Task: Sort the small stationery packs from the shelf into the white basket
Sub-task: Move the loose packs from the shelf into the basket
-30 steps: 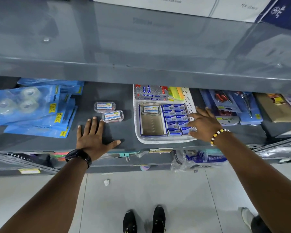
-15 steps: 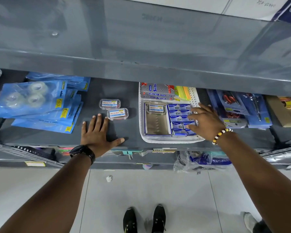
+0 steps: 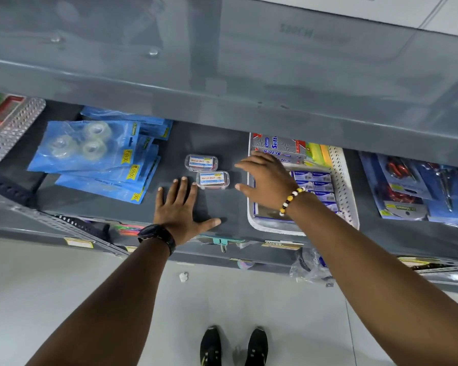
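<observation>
Two small clear packs with white-and-blue labels lie on the grey shelf, one behind [image 3: 201, 163] and one in front [image 3: 213, 180]. My left hand [image 3: 181, 210] rests flat on the shelf just below them, fingers spread, its fingertips close to the front pack. My right hand [image 3: 266, 179] hovers open over the left rim of the white basket [image 3: 344, 180], fingers pointing left toward the packs, holding nothing. The basket holds rows of small blue boxes [image 3: 313, 183] and a grey carton [image 3: 278, 145] at the back.
Blue tape packs [image 3: 95, 154] are stacked at the shelf's left. Carded scissors and tools [image 3: 413, 186] lie right of the basket. The upper shelf [image 3: 222, 75] overhangs the work area. A perforated metal upright [image 3: 13, 128] stands at far left. My shoes show on the floor below.
My right hand has left the blue boxes at the basket's right side and moved left across the basket toward the two clear packs. My left hand has stayed flat on the shelf.
</observation>
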A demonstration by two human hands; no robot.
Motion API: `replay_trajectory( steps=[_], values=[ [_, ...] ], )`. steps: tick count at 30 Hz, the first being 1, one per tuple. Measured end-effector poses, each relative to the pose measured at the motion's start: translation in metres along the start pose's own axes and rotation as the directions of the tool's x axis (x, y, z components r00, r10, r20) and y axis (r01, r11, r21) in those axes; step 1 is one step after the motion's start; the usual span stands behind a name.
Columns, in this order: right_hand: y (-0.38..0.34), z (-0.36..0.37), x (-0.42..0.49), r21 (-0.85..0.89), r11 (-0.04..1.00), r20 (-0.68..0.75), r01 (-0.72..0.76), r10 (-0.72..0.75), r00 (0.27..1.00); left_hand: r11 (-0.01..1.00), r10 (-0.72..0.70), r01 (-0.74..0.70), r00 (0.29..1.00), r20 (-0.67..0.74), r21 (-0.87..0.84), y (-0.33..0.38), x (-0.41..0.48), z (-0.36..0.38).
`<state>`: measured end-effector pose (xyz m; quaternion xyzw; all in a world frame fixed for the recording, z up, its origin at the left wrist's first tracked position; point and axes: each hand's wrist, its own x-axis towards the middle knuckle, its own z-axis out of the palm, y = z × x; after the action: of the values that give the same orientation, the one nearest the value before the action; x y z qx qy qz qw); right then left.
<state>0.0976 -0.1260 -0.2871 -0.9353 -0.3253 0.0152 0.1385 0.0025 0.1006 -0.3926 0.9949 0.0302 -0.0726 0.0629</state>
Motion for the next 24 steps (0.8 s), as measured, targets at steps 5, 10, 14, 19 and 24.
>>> replay_trajectory(
  steps=[5, 10, 14, 19, 24],
  values=[
    [-0.019, 0.028, 0.036, -0.118, 0.993, 0.201, 0.007, 0.017, 0.979, 1.0, 0.007, -0.007, 1.0, 0.026, -0.004, 0.003, 0.001, -0.001],
    [-0.026, 0.046, 0.056, -0.23, 0.973, 0.293, -0.012, 0.08, 0.953, 1.0, 0.011, -0.011, 0.999, 0.041, -0.014, 0.002, 0.001, -0.002],
    [-0.024, 0.049, 0.058, -0.222, 0.975, 0.236, -0.007, 0.061, 0.97, 0.999, 0.007, -0.006, 0.999, 0.032, -0.032, 0.002, 0.001, -0.002],
    [-0.012, 0.034, 0.043, -0.137, 0.991, -0.01, 0.002, -0.003, 1.0, 0.999, 0.005, -0.004, 0.999, 0.035, -0.042, 0.003, 0.0, -0.002],
    [0.015, 0.004, 0.016, -0.043, 0.995, -0.18, -0.091, 0.082, 0.98, 0.999, 0.013, -0.012, 1.0, 0.026, -0.037, 0.001, 0.0, -0.001]
  ],
)
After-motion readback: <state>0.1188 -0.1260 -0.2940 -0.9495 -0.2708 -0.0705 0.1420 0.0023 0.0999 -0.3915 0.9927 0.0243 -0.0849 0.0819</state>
